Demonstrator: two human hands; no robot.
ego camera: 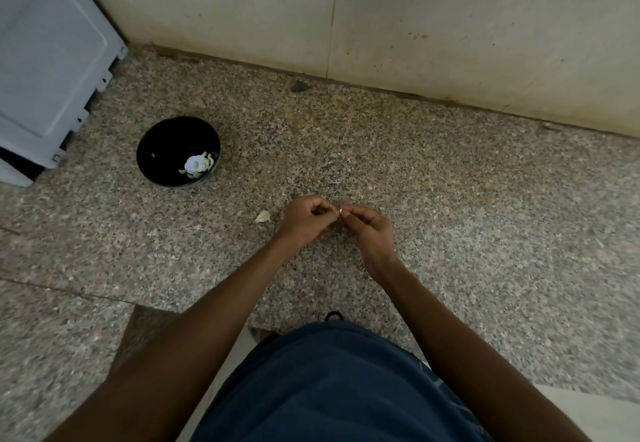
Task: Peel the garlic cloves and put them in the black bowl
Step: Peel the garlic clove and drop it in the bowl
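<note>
Garlic clove (340, 210): only a small pale tip shows, pinched between the fingertips of both hands above the counter; the rest is hidden by the fingers.
Left hand (304, 218): fingers curled in, thumb and forefinger pinching the clove from the left; back of the hand faces the camera.
Right hand (370, 230): fingers curled, thumb and forefinger closed on the same clove from the right; it meets the left hand at the fingertips.
Hands together: close to each other, raised near the middle of the counter, well apart from the bowl.
Black bowl (157, 150): stands upright on the counter to the left of the hands, near the white appliance.
Bowl contents (197, 164): a pale heap of garlic lies at the bottom on the right side; single cloves cannot be counted.
Peel scrap (263, 216): one pale piece lies on the counter just left of the left hand, not touching it.
Counter (450, 199): speckled stone, running back to a tiled wall (415, 26).
White appliance (45, 60): sits at the far left corner, its edge close to the bowl.
Person: bare forearms reach forward from the bottom edge, with blue clothing (339, 389) between them.
</note>
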